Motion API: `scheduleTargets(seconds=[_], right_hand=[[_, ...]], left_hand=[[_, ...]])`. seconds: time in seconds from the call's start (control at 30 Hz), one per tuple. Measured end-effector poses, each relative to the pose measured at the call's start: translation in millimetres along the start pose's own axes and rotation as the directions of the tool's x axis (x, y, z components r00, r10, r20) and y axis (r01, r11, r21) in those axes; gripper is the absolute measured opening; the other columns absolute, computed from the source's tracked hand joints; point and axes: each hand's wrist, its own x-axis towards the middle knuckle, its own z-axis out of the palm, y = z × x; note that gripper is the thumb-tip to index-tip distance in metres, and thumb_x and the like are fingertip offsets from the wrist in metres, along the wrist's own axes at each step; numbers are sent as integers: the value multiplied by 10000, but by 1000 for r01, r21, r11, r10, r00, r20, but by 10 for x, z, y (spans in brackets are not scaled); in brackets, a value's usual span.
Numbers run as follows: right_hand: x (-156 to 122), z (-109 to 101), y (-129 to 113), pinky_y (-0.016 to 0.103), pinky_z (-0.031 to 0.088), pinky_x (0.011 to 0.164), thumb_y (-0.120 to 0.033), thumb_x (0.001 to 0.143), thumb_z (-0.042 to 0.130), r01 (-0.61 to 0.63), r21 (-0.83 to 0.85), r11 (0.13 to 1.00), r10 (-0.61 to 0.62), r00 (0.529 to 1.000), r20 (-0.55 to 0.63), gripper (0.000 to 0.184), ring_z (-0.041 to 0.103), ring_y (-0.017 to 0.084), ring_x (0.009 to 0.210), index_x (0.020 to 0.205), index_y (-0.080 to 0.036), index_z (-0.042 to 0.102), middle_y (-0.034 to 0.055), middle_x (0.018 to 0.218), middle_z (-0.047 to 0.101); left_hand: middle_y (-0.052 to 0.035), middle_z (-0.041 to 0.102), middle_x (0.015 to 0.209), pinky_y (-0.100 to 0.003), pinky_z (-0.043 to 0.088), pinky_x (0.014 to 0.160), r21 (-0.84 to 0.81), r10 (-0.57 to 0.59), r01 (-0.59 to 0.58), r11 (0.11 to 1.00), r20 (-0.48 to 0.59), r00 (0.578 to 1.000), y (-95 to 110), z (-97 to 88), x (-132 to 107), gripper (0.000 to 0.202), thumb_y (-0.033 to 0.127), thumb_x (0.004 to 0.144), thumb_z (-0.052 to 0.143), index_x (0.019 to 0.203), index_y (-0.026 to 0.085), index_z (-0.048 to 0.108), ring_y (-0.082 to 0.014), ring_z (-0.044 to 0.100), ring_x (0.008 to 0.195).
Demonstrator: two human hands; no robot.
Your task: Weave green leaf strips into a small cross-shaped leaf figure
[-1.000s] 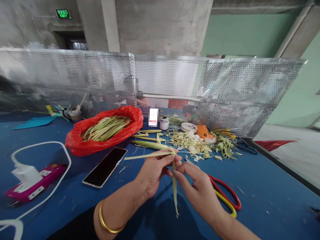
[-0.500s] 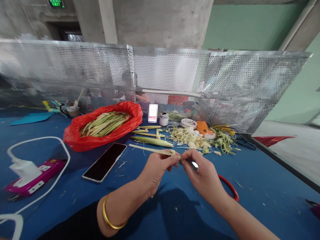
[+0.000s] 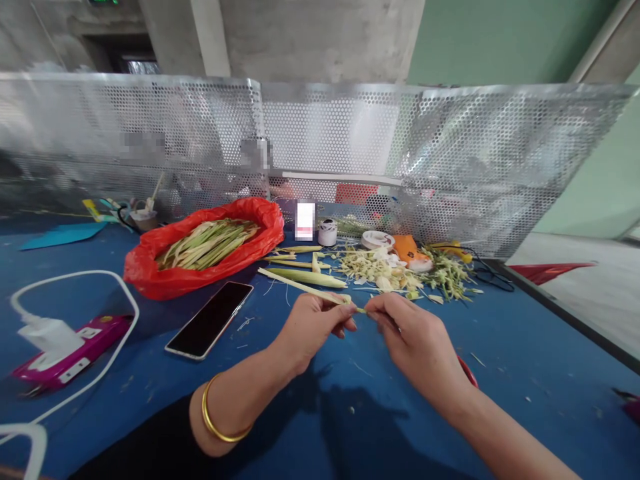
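A long, pale green strip of plant leaf [image 3: 295, 285], which looks like corn husk, runs from the table's middle into my left hand [image 3: 313, 327]. My left thumb and fingers are closed on it near its folded end. Close to the right, my right hand [image 3: 407, 333] pinches the thin tip that sticks out past the left fingertips. A small gap separates the two hands. Beyond them lie a thicker green husk piece [image 3: 310, 277] and a heap of pale scraps [image 3: 375, 270]. Under my right wrist a curved red handle [image 3: 467, 372] shows in part.
A red plastic bag [image 3: 150, 283] full of long leaves stands at back left. A phone [image 3: 210, 321] and a purple power strip [image 3: 70, 353] with a white cable are at left. A small white jar [image 3: 327, 233], a tape roll [image 3: 377, 240] and a perforated metal screen [image 3: 330, 127] stand behind.
My right hand has shifted slightly right, away from the left, and a short thin end of the strip now shows between them. The strip's far end tilts higher. The view has moved slightly.
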Motion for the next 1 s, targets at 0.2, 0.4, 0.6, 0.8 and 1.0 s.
scheduleTargets(seconds=[0.2,0.4,0.6,0.8,1.0], right_hand=[[-4,5,-16,228,396,605,-161,907,450,-40,22,999,41,999,-9,144,570,140,662,824,-220,553,-3,758,621],[14,-58,-28,243,439,651,-270,917,499,-116,203,972,107,993,53,126,598,159,743,874,-223,608,14,818,652],[88,-13,102,317,449,882,-325,922,478,-134,362,922,101,989,110,236,592,216,1060,1060,-224,641,60,1091,666],[89,20,90,288,452,703,-392,925,475,-254,380,889,175,957,229,326,608,179,756,763,-202,685,31,769,669],[61,64,-68,283,457,606,-358,771,674,-454,676,580,287,891,353,175,592,158,627,742,-186,666,10,669,644]], left_hand=[[-18,644,581,-197,426,520,-52,-58,58,997,3,998,-2,-51,15,199,309,713,744,669,120,697,-85,528,511],[-22,661,658,-202,365,453,-125,-162,178,976,132,978,67,-91,-6,252,381,796,630,802,140,704,-82,520,491],[-5,625,600,-200,224,413,47,-184,178,983,222,958,97,-66,-49,297,420,811,614,720,144,675,-51,437,440],[45,546,516,-208,215,444,148,-195,167,975,197,961,128,-49,-93,232,375,711,723,706,146,686,-37,346,427],[23,528,457,-240,231,449,239,-225,167,957,241,944,60,85,-175,310,363,708,687,493,154,607,-56,351,409]])
